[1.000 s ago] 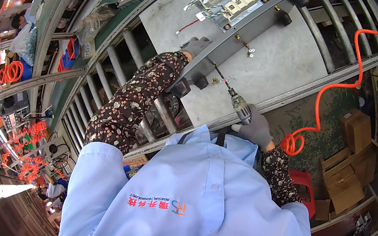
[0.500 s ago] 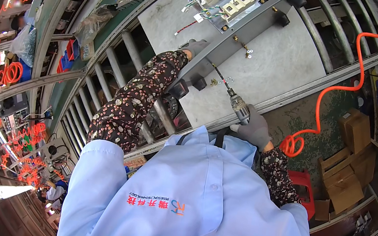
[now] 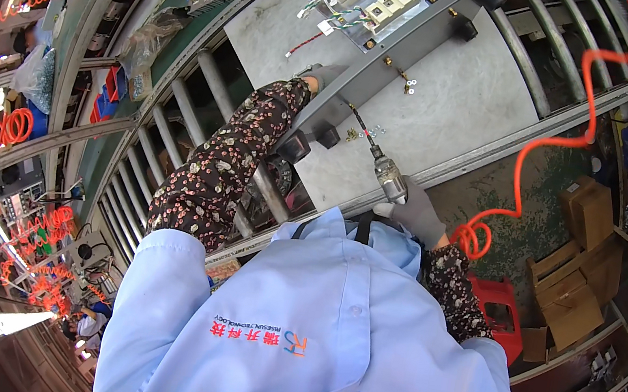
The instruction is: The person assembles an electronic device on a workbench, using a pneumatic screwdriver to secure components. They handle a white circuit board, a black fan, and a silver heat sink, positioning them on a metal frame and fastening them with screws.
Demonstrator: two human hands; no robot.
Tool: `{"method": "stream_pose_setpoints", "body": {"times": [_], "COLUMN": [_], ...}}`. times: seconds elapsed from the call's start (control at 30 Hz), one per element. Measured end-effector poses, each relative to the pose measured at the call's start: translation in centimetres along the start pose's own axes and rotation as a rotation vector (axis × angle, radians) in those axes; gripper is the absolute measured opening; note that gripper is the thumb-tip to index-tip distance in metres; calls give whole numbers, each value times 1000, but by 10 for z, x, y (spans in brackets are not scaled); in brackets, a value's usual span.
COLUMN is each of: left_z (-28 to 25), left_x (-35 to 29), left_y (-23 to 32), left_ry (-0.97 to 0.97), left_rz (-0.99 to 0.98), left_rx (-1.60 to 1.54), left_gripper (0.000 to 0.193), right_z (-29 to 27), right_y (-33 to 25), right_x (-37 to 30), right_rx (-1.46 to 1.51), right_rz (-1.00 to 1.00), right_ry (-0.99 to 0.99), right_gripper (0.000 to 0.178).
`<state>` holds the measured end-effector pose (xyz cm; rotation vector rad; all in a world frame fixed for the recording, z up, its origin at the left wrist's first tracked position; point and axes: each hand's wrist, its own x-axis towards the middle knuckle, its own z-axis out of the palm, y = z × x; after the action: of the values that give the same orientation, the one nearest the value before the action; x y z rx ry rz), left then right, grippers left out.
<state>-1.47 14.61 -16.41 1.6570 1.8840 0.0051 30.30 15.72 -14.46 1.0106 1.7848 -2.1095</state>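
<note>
My right hand [image 3: 420, 213], in a grey glove, is closed around a power screwdriver [image 3: 390, 178]. The driver's long bit [image 3: 363, 127] reaches up and left to the side of a grey metal chassis [image 3: 384, 63]. At the chassis's far left side, my gloved left hand [image 3: 323, 76] grips its edge, with the fingertips hidden behind the metal. Pale terminal blocks [image 3: 391, 9] with twisted wires [image 3: 345, 18] are mounted on a metal plate beside the chassis. Small screws and washers [image 3: 409, 85] lie near it, and black feet [image 3: 327, 134] stick out from its side.
A pale board [image 3: 461, 96] lies under the chassis on a roller conveyor [image 3: 220, 91]. An orange air hose [image 3: 522, 167] hangs at the right. Cardboard boxes [image 3: 575, 286] and a red stool [image 3: 499, 311] stand on the floor right of me.
My right hand and the driver have shifted slightly left and up, the bit still at the chassis side. The orange hose has swung a little left. My left hand stays at the chassis edge.
</note>
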Motion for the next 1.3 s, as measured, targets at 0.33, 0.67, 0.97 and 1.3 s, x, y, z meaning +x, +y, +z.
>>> {"method": "stream_pose_setpoints", "body": {"times": [0.33,0.67,0.97,1.3], "left_z": [0,-1,-1,-5], "left_x": [-3,1,8,16], "left_y": [-1,0,1,2], "left_ry": [-1,-10,-41,-85], "left_rz": [-4,-9,-1,20], "left_rx": [0,7,15,40], "left_gripper": [41,42,43,43], "right_z": [-7,-11,-11,-33], "right_y": [-5,-2,-2,-11], "right_x": [4,8,6,15], "right_rx": [-35,-34,-215,-508], "right_rz": [-45,-28,-47,44], "right_ry": [-21,-46,0,-232], "right_gripper": [62,61,55,46]}}
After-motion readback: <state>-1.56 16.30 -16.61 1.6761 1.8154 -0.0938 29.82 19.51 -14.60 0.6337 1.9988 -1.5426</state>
